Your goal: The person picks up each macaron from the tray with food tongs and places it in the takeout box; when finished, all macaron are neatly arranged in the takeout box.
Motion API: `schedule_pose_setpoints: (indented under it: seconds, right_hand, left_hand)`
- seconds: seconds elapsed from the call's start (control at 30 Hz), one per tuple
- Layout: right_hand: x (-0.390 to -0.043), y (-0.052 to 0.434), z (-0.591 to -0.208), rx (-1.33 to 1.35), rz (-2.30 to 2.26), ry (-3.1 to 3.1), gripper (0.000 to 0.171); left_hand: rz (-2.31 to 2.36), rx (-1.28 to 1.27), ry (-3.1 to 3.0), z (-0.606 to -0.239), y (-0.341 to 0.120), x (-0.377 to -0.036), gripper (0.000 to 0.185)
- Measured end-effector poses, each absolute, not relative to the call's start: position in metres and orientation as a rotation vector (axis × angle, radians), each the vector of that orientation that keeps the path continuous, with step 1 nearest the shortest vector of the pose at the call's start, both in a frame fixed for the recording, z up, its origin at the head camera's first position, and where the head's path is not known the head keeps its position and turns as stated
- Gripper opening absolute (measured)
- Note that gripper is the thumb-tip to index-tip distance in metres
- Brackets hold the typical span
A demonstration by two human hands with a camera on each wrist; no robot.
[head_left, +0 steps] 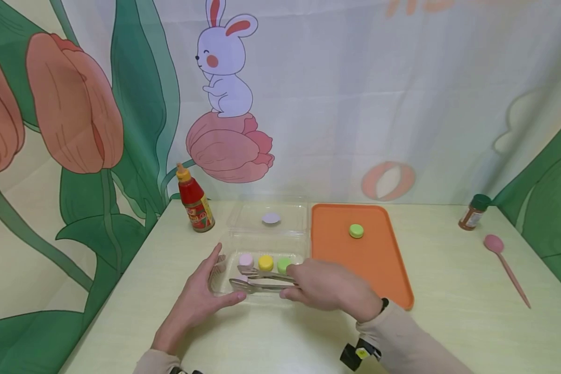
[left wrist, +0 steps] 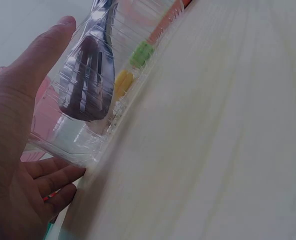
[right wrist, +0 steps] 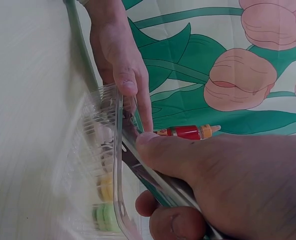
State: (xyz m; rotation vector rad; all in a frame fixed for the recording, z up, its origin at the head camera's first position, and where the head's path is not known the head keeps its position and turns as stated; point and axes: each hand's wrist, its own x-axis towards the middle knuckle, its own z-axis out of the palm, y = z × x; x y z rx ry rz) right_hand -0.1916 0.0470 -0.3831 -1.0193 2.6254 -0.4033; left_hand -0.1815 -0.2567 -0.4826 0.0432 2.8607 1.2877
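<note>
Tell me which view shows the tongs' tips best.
The left wrist view: the tongs show their slotted tips large through the clear container. The head view shows them small; the right wrist view shows only the handle in the right hand.

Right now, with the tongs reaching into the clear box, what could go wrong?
The clear box is thin and light, braced only by the left hand against its end, so a push from the tongs could slide or flex it. The pink, yellow and green macarons sit close together, so the tongs may nudge a neighbour. The right hand could crush one by squeezing too hard.
</note>
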Motion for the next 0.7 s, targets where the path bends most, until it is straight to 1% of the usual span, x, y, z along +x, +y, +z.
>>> schedule_pose_setpoints:
  seconds: [0.7]
  right_hand:
    - [-0.1917, 0.0462, -0.3855, -1.019, -0.438, 2.639, 0.031]
  left_hand:
    - [1.277, 0.054, 2.867, -0.4828, -0.2574, -0.1814, 0.132]
